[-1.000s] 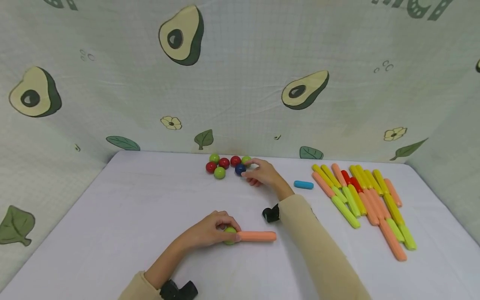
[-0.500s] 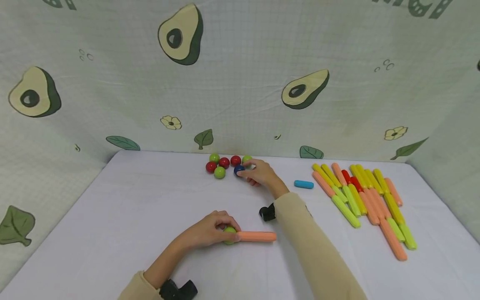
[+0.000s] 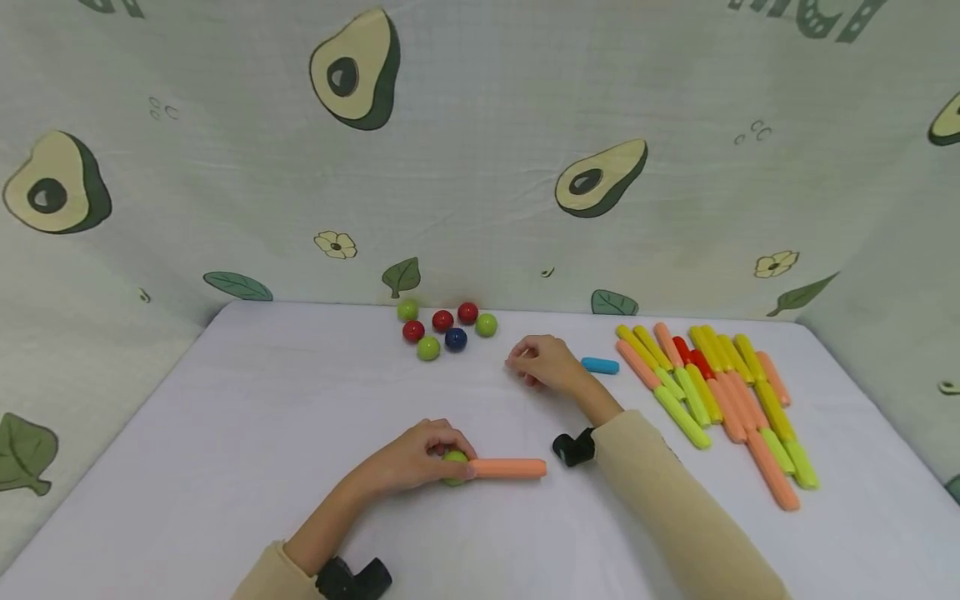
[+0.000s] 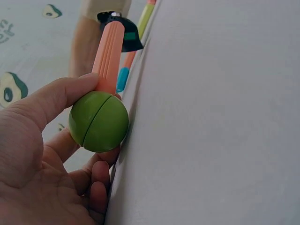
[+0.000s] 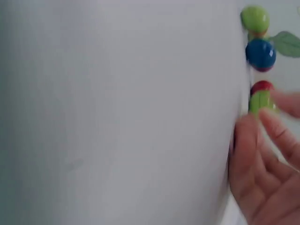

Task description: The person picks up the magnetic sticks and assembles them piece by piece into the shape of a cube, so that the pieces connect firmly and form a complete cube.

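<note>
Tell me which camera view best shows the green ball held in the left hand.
The left wrist view: the green ball appears large and nearly whole, its groove clear. The head view shows it small, partly covered by the left hand. The right wrist view shows other green balls, but not this one.

The peach stick (image 4: 108,58) looks to me like plastic, low in shine, with grooves running lengthwise. At its near end, the green ball (image 4: 99,122) is smooth and glossy, split by a fine seam. Beyond the peach stick, the navy ball (image 3: 455,339) gleams like hard plastic. Right of it, the beige sleeve (image 3: 675,500) is matt cloth; beneath, the white covering (image 3: 225,458) looks like smooth, matt fabric.
</note>
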The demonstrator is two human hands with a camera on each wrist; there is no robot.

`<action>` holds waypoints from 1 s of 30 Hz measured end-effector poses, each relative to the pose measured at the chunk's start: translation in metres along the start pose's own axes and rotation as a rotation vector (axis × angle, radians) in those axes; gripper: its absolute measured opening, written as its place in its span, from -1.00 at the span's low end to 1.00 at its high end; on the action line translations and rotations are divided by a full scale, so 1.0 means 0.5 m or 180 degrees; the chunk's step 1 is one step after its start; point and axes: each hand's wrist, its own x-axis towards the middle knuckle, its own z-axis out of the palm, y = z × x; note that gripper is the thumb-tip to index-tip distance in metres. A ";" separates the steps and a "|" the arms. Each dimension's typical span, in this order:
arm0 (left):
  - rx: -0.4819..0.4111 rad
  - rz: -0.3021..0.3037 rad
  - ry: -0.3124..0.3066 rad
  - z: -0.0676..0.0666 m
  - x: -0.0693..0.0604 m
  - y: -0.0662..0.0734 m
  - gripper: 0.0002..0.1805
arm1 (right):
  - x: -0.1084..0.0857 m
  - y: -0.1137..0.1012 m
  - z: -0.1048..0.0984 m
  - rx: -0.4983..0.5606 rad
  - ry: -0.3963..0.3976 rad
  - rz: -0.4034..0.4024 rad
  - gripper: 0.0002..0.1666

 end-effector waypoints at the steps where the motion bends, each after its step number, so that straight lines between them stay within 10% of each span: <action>1: 0.0011 -0.0013 0.0005 -0.002 -0.001 -0.001 -0.77 | -0.003 -0.001 -0.003 0.0000 -0.0052 -0.0035 -0.74; 10: -0.0002 -0.0127 -0.0007 -0.004 -0.005 -0.003 -0.79 | 0.022 -0.082 0.009 -0.0136 -0.0543 -0.0641 -0.41; 19: 0.0013 -0.0096 -0.0033 0.002 -0.002 -0.003 -0.80 | 0.085 -0.134 0.050 -0.0742 -0.0636 -0.0272 -0.40; 30: 0.0066 -0.0120 0.0016 0.001 -0.002 -0.004 -0.79 | 0.009 -0.081 0.002 -0.1000 -0.1077 -0.0391 -0.57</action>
